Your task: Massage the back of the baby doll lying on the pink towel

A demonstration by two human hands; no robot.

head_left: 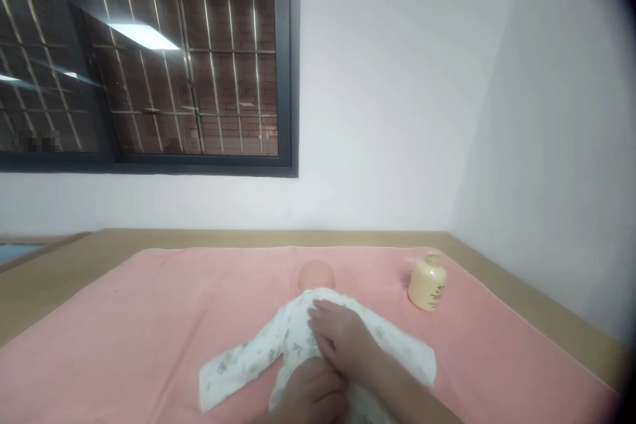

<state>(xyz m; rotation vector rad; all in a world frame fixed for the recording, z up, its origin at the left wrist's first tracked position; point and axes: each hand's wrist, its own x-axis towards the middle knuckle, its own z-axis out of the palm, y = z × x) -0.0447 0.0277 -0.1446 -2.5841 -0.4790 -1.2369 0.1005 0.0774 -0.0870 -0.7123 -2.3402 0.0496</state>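
Observation:
A baby doll lies on its back in a long-sleeved white baby garment (298,324) with a pale grey-green print. Its smooth bare head (317,275) shows beyond the collar, and both sleeves spread out to the sides. My right hand (342,338) rests on the chest of the garment, fingers stretched out and lying flat. Lower down, close to my right wrist, my left hand (313,391) has its fingers curled together at the front of the garment. The fabric at those fingertips is mostly hidden by the hand itself.
A pink sheet (223,298) covers the wooden table (238,238) beneath the doll. To the right stands a cream bottle (428,283) with dark lettering. Behind the table rise a white wall (387,93) and a dark-framed window (287,66) with bars outside.

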